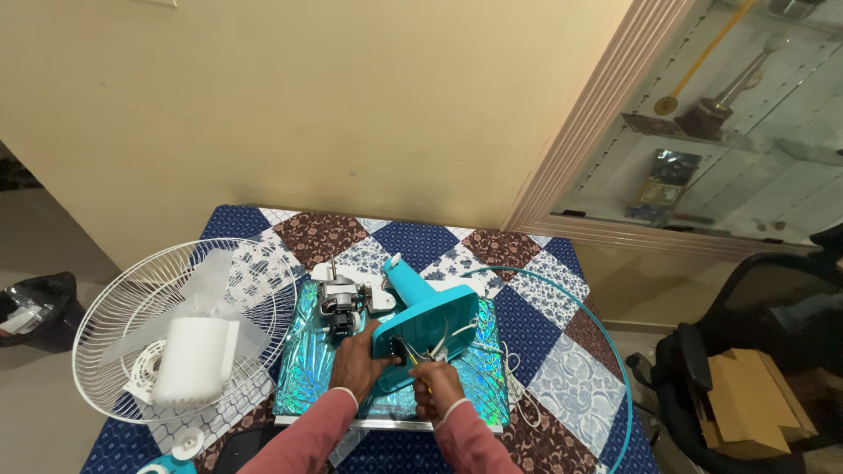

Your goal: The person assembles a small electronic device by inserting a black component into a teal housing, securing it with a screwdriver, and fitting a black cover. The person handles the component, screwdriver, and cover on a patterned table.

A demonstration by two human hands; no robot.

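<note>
Head view, looking down at a table covered with a blue, brown and white patchwork cloth point(536, 329). Nearest the viewer, two arms in dusty pink sleeves reach forward. The left hand point(358, 364) grips the lower left edge of a turquoise fan base point(428, 333), which is tipped up on its side so its underside faces the viewer. The right hand point(433, 382) is closed around a small tool with a yellow handle, its tip against the underside of the base; the tool is too small to identify. White wires point(509, 373) trail from the base across the cloth to the right.

The base rests on a shiny, iridescent teal sheet point(303, 369) laid over the middle of the table. Just behind the left hand sits a bare fan motor point(341, 303) of grey metal, joined to the turquoise neck of the stand.

To the left, a white wire fan guard point(132, 307) overhangs the table edge, holding a white motor cover point(198, 360) and clear blades. A thin teal ring point(606, 342) curves along the right side. Beyond stands a cream wall point(307, 105), with a glass cabinet point(729, 123) at upper right.
</note>
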